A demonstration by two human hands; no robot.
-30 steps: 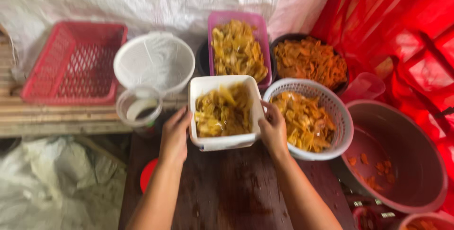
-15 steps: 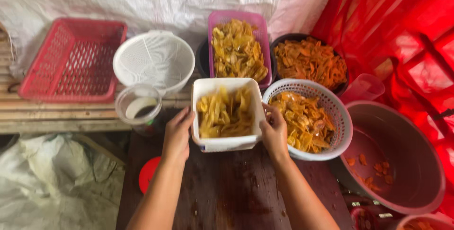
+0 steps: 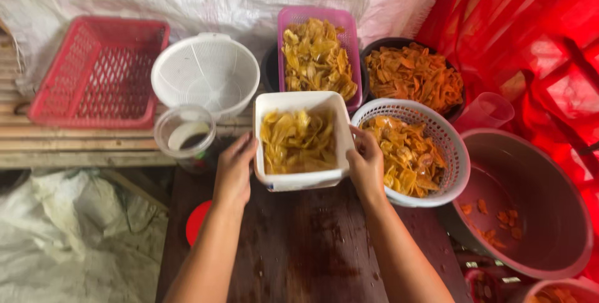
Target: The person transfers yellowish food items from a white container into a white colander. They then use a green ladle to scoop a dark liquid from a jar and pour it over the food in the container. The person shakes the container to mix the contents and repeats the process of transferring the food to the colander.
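Tub [image 3: 301, 181] of yellow chips [image 3: 296, 141] sits at the front middle of the dark wooden table [image 3: 293, 253], square and white, pretty much full. Left hand [image 3: 235, 169] is pressed flat on its left wall, right hand [image 3: 366, 163] clamps the right wall with the thumb up near the rim, so both are holding the tub between them. Looks like it's either resting on the table or barely off it, can't tell which.

If you're handling a full tub like this, I'd say keep it level and squeeze evenly, those thin plastic walls flex and the chips on top spill easily.

Just right of it, nearly touching, is a white basket [image 3: 454, 153] with more orange-ish chips. Behind sit a pink tray [image 3: 344, 22] of yellow chips and a dark bowl [image 3: 380, 46] of orange ones. A white colander [image 3: 206, 75] and a clear jar [image 3: 185, 138] sit to the left, with a red basket [image 3: 93, 72] further left. A big brown basin [image 3: 543, 216] is off to the right.
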